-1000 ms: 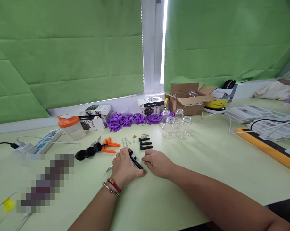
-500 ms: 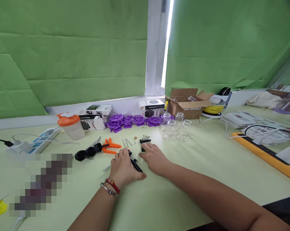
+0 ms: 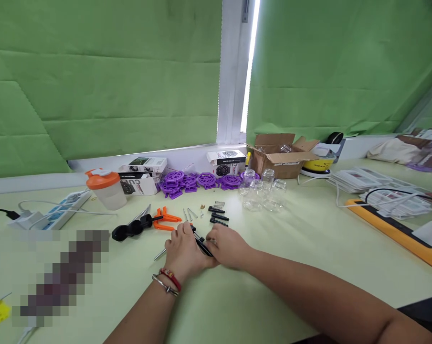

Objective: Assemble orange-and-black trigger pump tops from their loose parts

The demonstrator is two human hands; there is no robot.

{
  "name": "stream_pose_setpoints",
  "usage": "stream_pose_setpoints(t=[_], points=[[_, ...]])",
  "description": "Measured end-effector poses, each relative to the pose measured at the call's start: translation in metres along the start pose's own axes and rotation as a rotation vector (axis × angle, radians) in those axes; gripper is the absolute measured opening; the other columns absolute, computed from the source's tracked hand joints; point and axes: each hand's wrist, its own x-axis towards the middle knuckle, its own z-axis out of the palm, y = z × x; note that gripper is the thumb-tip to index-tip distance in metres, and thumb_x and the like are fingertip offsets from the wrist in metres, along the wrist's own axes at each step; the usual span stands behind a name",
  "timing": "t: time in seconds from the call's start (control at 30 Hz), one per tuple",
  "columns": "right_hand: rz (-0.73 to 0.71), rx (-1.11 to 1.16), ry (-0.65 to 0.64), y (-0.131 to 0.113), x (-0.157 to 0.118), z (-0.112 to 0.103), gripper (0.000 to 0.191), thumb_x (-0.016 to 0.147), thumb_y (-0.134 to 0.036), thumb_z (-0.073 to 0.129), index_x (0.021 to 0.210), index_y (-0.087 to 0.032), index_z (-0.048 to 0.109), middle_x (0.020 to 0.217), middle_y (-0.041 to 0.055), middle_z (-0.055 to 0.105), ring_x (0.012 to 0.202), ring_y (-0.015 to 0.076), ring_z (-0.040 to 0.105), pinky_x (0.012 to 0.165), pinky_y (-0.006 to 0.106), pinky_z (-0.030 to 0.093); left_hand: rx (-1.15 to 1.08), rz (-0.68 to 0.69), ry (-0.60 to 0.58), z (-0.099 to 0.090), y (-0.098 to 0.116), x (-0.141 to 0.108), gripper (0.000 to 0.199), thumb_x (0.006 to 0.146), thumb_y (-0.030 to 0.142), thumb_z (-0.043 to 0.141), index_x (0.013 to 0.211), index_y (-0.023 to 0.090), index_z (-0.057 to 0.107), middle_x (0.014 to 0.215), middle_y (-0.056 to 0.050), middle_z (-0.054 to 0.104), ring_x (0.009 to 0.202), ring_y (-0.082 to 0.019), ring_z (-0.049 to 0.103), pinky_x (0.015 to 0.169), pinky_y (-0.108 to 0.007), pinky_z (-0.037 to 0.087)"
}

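My left hand (image 3: 187,248) is closed around a long black part (image 3: 203,245) with a thin metal rod showing, held low over the table. My right hand (image 3: 228,246) has its bent fingers pressed against the right side of that same part; its fingertips are partly hidden. Just behind the right hand lie several small black pieces (image 3: 219,217) and small springs (image 3: 219,205). Long screws (image 3: 187,214) and tiny brass bits (image 3: 202,207) are to their left. Orange clamp-like pieces (image 3: 167,217) lie beyond my left hand, beside a black lobed part (image 3: 131,227).
Purple plastic wheels (image 3: 206,180) and printed boxes (image 3: 226,163) line the back. Glass jars (image 3: 253,196) stand before a cardboard box (image 3: 283,165). An orange-lidded shaker (image 3: 108,188) and power strip (image 3: 63,210) are left; paper stacks (image 3: 359,180) and an orange-edged case (image 3: 395,234) right.
My right hand has let go of the small black pieces, which now lie uncovered, and has come nearer to the black part in my left hand. My left hand keeps its hold.
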Motion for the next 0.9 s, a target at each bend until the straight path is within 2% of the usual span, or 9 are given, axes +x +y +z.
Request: stream_pose_setpoints(t=[0.1, 0.27, 0.37, 0.47, 0.6, 0.67, 0.73, 0.8, 0.9], points=[[0.024, 0.117, -0.053, 0.002, -0.013, 0.001, 0.028, 0.087, -0.030, 0.044, 0.080, -0.020, 0.069, 0.081, 0.0039, 0.060, 0.077, 0.0144, 0.056, 0.063, 0.024, 0.036, 0.022, -0.030, 0.019, 0.004, 0.002, -0.001, 0.089, 0.047, 0.058, 0.063, 0.119, 0.015, 0.035, 0.123, -0.018, 0.042, 0.113, -0.035, 0.041, 0.083, -0.044, 0.035], [0.026, 0.148, -0.017, 0.005, -0.017, 0.002, 0.024, 0.086, -0.027, 0.047, 0.079, -0.022, 0.069, 0.083, 0.0017, 0.062, 0.078, 0.0133, 0.056, 0.061, 0.023, 0.034, 0.035, -0.047, 0.028, 0.006, 0.002, -0.005, 0.099, 0.057, 0.065, 0.054, 0.133, 0.010, 0.021, 0.128, -0.021, 0.038, 0.114, -0.036, 0.038, 0.081, -0.044, 0.038], [0.042, 0.113, 0.013, 0.011, -0.018, 0.000, 0.023, 0.084, -0.026, 0.047, 0.078, -0.022, 0.070, 0.082, 0.0024, 0.063, 0.078, 0.0146, 0.057, 0.060, 0.024, 0.034, 0.063, -0.048, 0.020, 0.005, -0.002, -0.005, 0.095, 0.063, 0.066, 0.048, 0.135, 0.010, 0.021, 0.125, -0.021, 0.040, 0.111, -0.036, 0.040, 0.077, -0.043, 0.040], [0.096, 0.133, 0.044, 0.024, -0.018, -0.003, 0.020, 0.081, -0.025, 0.051, 0.079, -0.021, 0.071, 0.084, 0.0029, 0.065, 0.077, 0.0155, 0.058, 0.061, 0.024, 0.036, 0.112, -0.065, 0.036, 0.003, -0.007, -0.002, 0.080, 0.071, 0.061, 0.044, 0.132, 0.011, 0.027, 0.121, -0.020, 0.044, 0.108, -0.035, 0.043, 0.074, -0.043, 0.041], [0.143, 0.293, 0.036, 0.047, -0.013, -0.009, 0.016, 0.076, -0.029, 0.059, 0.082, -0.021, 0.071, 0.085, 0.0020, 0.068, 0.073, 0.0148, 0.059, 0.063, 0.024, 0.041, 0.174, -0.097, 0.071, 0.000, -0.011, 0.002, 0.062, 0.078, 0.053, 0.039, 0.124, 0.012, 0.037, 0.115, -0.019, 0.048, 0.105, -0.035, 0.045, 0.074, -0.045, 0.040], [0.160, 0.383, 0.050, 0.060, -0.008, -0.012, 0.018, 0.076, -0.032, 0.060, 0.084, -0.020, 0.072, 0.085, 0.0024, 0.069, 0.074, 0.0150, 0.060, 0.065, 0.024, 0.044, 0.190, -0.097, 0.085, -0.001, -0.012, 0.002, 0.061, 0.078, 0.053, 0.039, 0.122, 0.011, 0.039, 0.114, -0.020, 0.049, 0.105, -0.035, 0.045, 0.075, -0.046, 0.040], [0.207, 0.418, 0.131, 0.073, 0.000, -0.014, 0.019, 0.079, -0.029, 0.056, 0.085, -0.019, 0.071, 0.087, 0.0035, 0.069, 0.077, 0.0152, 0.061, 0.069, 0.024, 0.045, 0.200, -0.085, 0.098, -0.002, -0.013, 0.003, 0.064, 0.076, 0.053, 0.041, 0.123, 0.010, 0.039, 0.114, -0.020, 0.049, 0.106, -0.035, 0.045, 0.076, -0.047, 0.039], [0.273, 0.361, 0.232, 0.085, 0.008, -0.016, 0.021, 0.082, -0.023, 0.052, 0.089, -0.018, 0.070, 0.093, 0.0048, 0.069, 0.084, 0.0152, 0.061, 0.076, 0.025, 0.045, 0.208, -0.065, 0.118, -0.004, -0.012, 0.002, 0.066, 0.074, 0.053, 0.044, 0.123, 0.009, 0.040, 0.115, -0.020, 0.049, 0.107, -0.035, 0.043, 0.079, -0.046, 0.038], [0.323, 0.247, 0.239, 0.098, 0.020, -0.015, 0.021, 0.079, -0.020, 0.056, 0.095, -0.018, 0.070, 0.097, 0.0061, 0.068, 0.086, 0.0161, 0.061, 0.079, 0.026, 0.045, 0.230, -0.014, 0.186, -0.006, -0.008, 0.000, 0.067, 0.073, 0.051, 0.048, 0.125, 0.009, 0.040, 0.120, -0.020, 0.048, 0.114, -0.034, 0.039, 0.088, -0.047, 0.033]])
